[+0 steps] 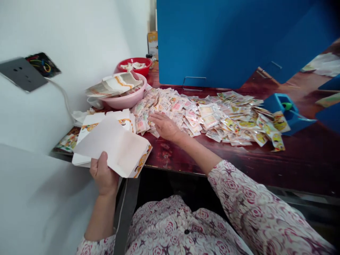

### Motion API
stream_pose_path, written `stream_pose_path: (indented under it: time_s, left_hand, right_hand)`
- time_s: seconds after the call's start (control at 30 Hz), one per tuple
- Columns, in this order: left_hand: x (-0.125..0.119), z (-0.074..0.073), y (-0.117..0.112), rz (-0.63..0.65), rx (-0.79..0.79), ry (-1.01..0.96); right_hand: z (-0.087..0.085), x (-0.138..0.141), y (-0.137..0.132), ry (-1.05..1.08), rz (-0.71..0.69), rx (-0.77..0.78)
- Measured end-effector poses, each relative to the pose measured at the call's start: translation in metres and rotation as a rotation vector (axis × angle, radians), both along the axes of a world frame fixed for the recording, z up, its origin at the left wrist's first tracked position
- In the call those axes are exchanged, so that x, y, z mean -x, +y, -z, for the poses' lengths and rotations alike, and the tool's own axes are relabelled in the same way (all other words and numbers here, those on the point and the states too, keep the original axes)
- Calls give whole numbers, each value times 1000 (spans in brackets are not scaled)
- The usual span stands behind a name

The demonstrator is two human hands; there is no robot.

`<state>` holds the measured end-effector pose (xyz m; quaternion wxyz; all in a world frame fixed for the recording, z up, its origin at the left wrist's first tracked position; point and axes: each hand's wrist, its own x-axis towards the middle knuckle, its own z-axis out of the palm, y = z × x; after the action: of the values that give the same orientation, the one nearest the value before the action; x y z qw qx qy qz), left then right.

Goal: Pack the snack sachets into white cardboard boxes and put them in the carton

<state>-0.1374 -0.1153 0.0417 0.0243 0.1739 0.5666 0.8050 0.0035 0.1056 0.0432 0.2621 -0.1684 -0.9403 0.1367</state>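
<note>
My left hand (104, 174) grips the lower edge of a white folded carton (114, 145) with orange print, held tilted over the table's front left corner. My right hand (166, 125) reaches forward with its fingers spread flat on a wide heap of small printed sachets (209, 115) lying on the dark red table (292, 159). Under the held carton lies a stack of flat white cartons (91, 125).
A pink bowl (124, 101) holds folded cartons; behind it stands a red bowl (135, 63). A blue partition (225, 39) rises at the back, a small blue holder (285, 108) stands at the right. A white wall with a loose socket (22, 72) is on the left.
</note>
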Motion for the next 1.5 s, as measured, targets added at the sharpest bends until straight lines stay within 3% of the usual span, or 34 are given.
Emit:
stream_pose_path:
  time_s: [0.1,0.23,0.43,0.73,0.9,1.1,1.23,1.33,1.5]
  left_hand:
    - [2,-1,-7,-57,-31,-64]
    - [5,-1,-8,-38,27,-62]
    - [15,-1,-7,-42,80,-58]
    - [13,-5,6,-45,29,-77]
    - [7,-1,13,22,-17,-30]
    - [1,13,27,150,79,46]
    - [4,16,46,216,167,128]
    - [5,6,46,259,209,190]
    - [-30,-20,13,-5,115,623]
  right_hand:
    - [0,37,-1,-128,-73,-82]
    - [9,72,-3,-257,-111,-163]
    - [29,84,3,-260,-17,-212]
    - [27,55,5,-252,41,-272]
    - [27,19,12,-275,63,-325]
    - [27,-30,26,-299,78,-357]
    - [31,-56,29,-260,110,-268]
    - [34,-74,25,-122,142,-93]
    - [13,-102,-8,467,276,424]
